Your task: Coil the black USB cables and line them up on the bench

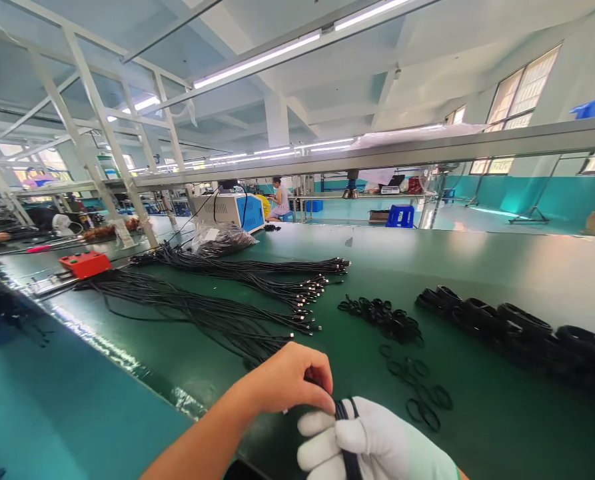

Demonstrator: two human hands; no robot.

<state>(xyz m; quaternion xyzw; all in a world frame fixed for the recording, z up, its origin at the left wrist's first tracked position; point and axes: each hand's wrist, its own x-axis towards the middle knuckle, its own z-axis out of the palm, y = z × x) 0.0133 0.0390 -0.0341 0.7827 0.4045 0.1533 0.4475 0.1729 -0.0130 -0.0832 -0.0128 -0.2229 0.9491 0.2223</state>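
Note:
My right hand (372, 437), in a white glove, is closed around a coiled black cable (350, 460) near the bench's front edge. A dark band lies over the gloved fingers beside the coil. My bare left hand (297, 380) pinches at the coil's upper end, thumb and forefinger bent together; its fingertips partly hide what they grip. Several thin black rubber rings (422, 393) lie loose just beyond my right hand. Behind them sits a heap of small black rings (384, 317). Long black cables (212, 307) with light metal plug ends lie in bundles beyond my left hand.
Finished-looking black coils (507, 323) stand in a row at the right. A red box with buttons (86, 265), a plastic bag of dark items (222, 239) and a blue-white machine (230, 210) occupy the left and back. A person (280, 200) sits far off.

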